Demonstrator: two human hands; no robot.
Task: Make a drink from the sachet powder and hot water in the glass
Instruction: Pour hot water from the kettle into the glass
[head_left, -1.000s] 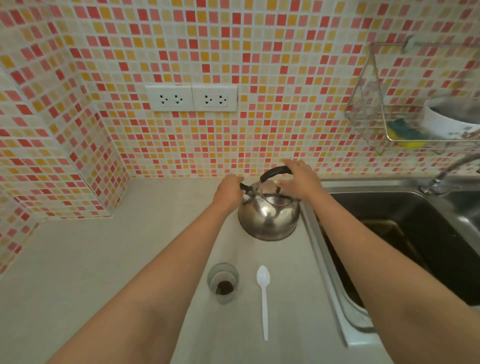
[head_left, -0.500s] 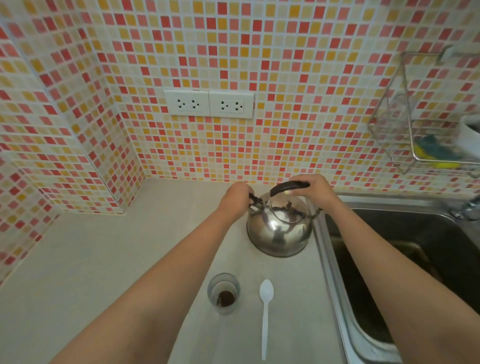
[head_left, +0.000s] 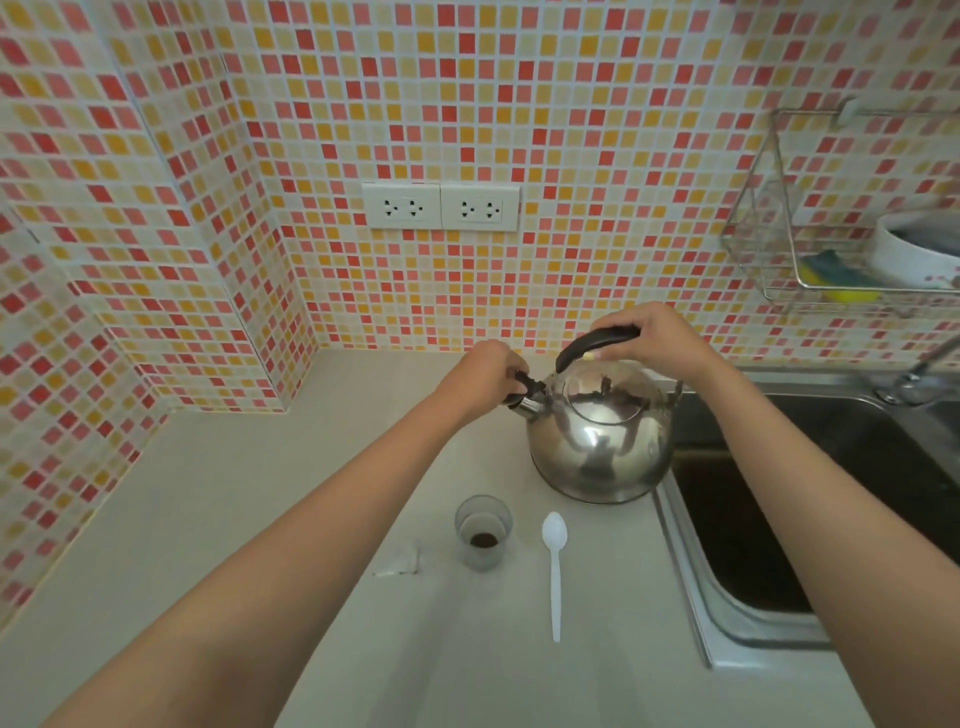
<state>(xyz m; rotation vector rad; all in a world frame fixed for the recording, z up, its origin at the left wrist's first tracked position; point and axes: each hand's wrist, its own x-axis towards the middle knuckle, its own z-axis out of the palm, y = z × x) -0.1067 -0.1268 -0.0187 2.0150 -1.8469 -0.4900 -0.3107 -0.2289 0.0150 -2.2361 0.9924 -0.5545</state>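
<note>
Bright, even daylight-ish lighting, soft shadows only. Mild glare on shiny kettle (head_left: 597, 447). Wide-angle warp bends tiled wall (head_left: 156, 208) at edges; rack (head_left: 779, 249) slightly blurry.

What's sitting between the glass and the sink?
In the head view, a white plastic spoon lies on the counter between the glass and the sink, bowl pointing toward the kettle.

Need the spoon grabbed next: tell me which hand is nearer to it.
Right, narrowly. The right hand grips the kettle handle beyond the spoon; the left hand holds the spout cap, farther left.
</note>
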